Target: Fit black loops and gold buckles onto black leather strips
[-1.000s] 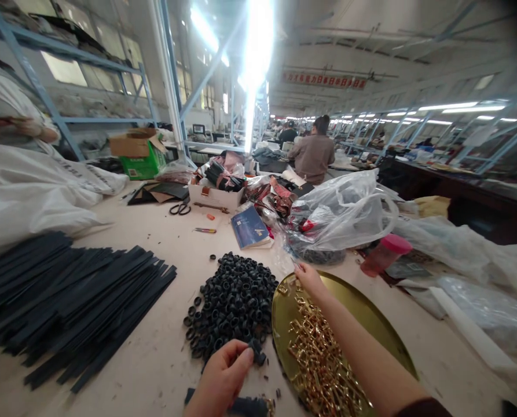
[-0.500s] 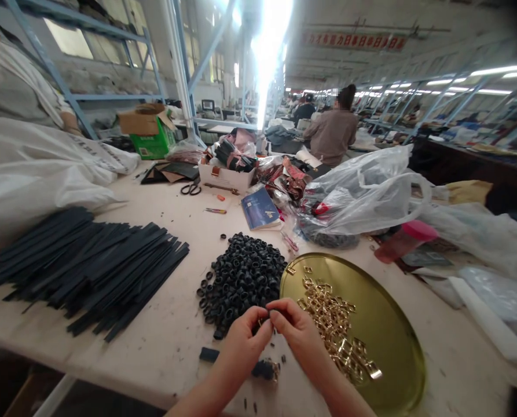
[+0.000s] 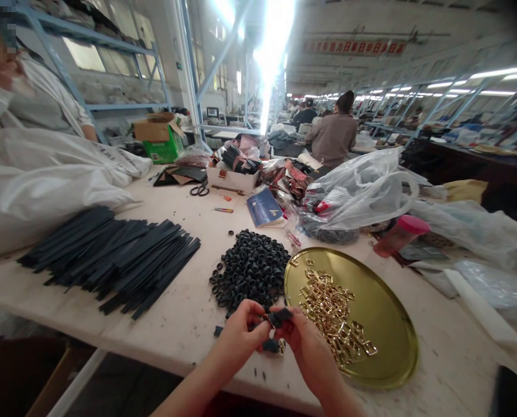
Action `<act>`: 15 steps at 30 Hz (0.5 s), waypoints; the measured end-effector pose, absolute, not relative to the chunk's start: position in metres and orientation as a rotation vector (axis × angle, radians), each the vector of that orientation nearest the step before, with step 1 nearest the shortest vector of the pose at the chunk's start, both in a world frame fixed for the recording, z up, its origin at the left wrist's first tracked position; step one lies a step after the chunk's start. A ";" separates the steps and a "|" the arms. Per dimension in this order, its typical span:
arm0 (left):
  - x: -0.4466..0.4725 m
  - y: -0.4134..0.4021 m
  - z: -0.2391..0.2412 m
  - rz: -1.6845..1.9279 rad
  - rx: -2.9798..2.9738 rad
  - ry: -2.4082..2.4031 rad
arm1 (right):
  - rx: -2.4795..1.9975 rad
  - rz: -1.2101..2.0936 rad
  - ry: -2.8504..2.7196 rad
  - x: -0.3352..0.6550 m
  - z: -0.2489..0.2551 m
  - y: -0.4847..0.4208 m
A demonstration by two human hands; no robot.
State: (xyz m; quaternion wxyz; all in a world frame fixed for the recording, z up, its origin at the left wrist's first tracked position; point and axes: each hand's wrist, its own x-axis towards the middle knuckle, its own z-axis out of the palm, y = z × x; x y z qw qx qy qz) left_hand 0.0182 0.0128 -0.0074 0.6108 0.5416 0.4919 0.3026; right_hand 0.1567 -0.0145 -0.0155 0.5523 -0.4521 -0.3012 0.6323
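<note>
My left hand (image 3: 241, 336) and my right hand (image 3: 308, 347) meet near the table's front edge, both pinched on a small black loop (image 3: 279, 317) with a bit of gold metal at it. Just beyond them lies a heap of black loops (image 3: 252, 269). To the right sits a round gold tray (image 3: 384, 324) holding a pile of gold buckles (image 3: 334, 315). A few finished dark pieces (image 3: 272, 346) lie on the table under my hands.
A spread of black straps (image 3: 114, 260) lies at the left. Behind are a blue booklet (image 3: 263, 207), scissors (image 3: 200, 189), a white box (image 3: 231, 176), clear plastic bags (image 3: 362, 197) and a pink-lidded jar (image 3: 399, 234). A person (image 3: 19, 98) sits at far left, another (image 3: 334, 133) further back.
A second ago my right hand reached to the tray's far rim; it came back to meet the left hand. Since then both hands stay together on the loop; the view shifted slightly.
</note>
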 end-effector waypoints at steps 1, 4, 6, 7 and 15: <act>0.016 0.012 -0.008 0.662 1.249 1.142 | -1.056 1.530 -0.686 0.157 -0.016 -0.017; 0.009 0.008 -0.008 0.564 1.299 1.158 | -1.086 1.586 -0.740 0.157 -0.017 -0.023; 0.005 0.005 -0.006 0.549 1.376 1.190 | -1.108 1.627 -0.798 0.155 -0.015 -0.026; 0.002 0.003 -0.005 0.559 1.435 1.218 | -1.100 1.668 -0.820 0.154 -0.015 -0.027; -0.010 -0.006 -0.002 0.515 1.692 1.357 | -0.981 1.880 -0.736 0.148 -0.016 -0.034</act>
